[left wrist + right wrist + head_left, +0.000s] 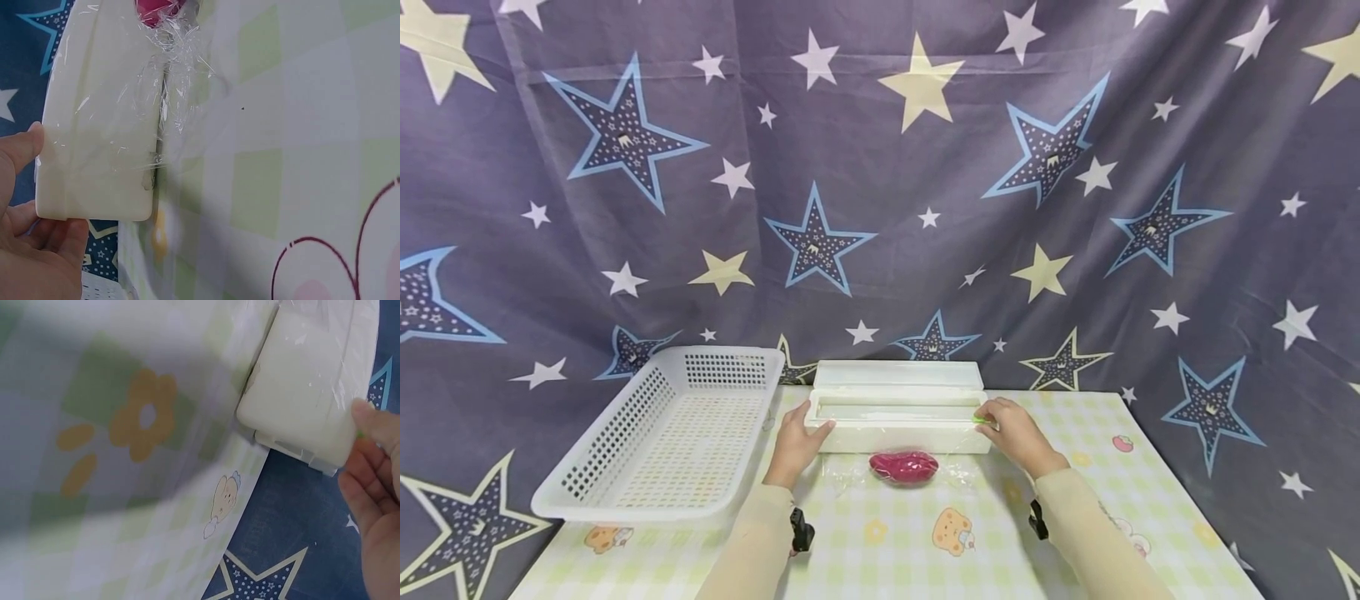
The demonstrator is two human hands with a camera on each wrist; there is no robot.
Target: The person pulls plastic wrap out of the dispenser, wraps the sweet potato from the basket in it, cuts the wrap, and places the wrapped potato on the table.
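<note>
A white cling film dispenser box [902, 440] stands at the back of the table with its lid [898, 373] raised. My left hand [795, 444] grips its left end, thumb on the front edge and fingers at the end wall [94, 187]. At the right end, my right hand [1017, 435] pinches a small green slide cutter [979, 420] between thumb and fingers, mostly hidden by them. Clear cling film [125, 106] hangs over the box front onto the table. In front of the box lies a magenta, sweet-potato-shaped thing [904, 467] with film about it.
A white perforated plastic basket [568, 500] stands on the left side of the table. The tablecloth [910, 575] is green-checked with cartoon prints. Behind the table hangs a dark star-patterned curtain [880, 275], close behind the raised lid.
</note>
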